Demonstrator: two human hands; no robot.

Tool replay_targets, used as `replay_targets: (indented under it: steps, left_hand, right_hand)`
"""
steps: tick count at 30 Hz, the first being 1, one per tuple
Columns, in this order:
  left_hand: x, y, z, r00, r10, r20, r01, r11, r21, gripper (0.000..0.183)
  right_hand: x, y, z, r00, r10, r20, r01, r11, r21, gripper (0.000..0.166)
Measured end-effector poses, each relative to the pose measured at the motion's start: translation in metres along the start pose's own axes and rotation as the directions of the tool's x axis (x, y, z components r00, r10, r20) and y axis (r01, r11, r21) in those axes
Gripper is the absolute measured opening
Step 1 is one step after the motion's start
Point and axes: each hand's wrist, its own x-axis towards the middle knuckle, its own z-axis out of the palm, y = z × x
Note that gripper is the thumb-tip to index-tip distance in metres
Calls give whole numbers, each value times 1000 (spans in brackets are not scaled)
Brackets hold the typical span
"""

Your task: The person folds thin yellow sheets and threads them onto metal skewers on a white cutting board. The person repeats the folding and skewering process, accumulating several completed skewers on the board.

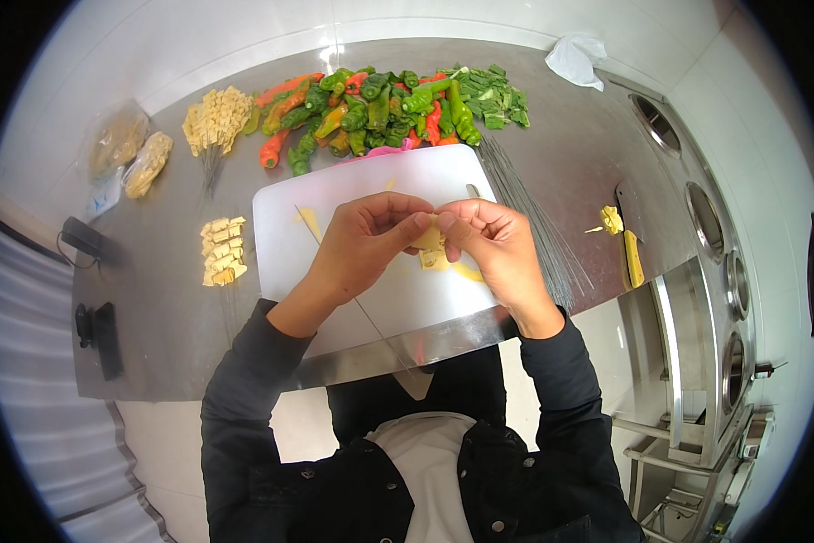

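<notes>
Over the white cutting board [380, 298], my left hand [373, 248] and my right hand [492, 248] pinch a piece of thin yellow sheet food [429, 237] between their fingertips. More yellow pieces [434, 259] lie on the board just under my fingers, and a strip [468, 273] is beside my right hand. A thin metal skewer [380, 331] lies slantwise across the board, partly hidden by my left hand. Left of the board are skewered yellow rolls [223, 252]. A bundle of bare metal skewers [529, 210] rests along the board's right side.
Green and red peppers [373, 108] and chopped greens [492, 95] are heaped behind the board. Skewered folded yellow pieces [218, 119] and plastic bags of food [147, 165] stand at the back left. A yellow-handled knife [632, 258] lies at the right edge, near a white plastic bag [575, 60] farther back.
</notes>
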Motion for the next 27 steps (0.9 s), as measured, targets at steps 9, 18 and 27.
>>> replay_targets:
  steps: [9, 18, 27]
  left_hand:
    - [0, 0, 0, 999, -37, -11, 36, 999, -22, 30]
    - [1, 0, -4, 997, -70, 37, 72, 996, -48, 29]
    - [1, 1, -5, 997, -69, 42, 69, 998, 10, 28]
  right_hand:
    - [-1, -1, 4, 997, -69, -37, 68, 997, -43, 11]
    - [-3, 2, 5, 997, -67, -45, 65, 997, -31, 13]
    - [-1, 1, 1, 1000, -23, 4, 23, 998, -61, 14]
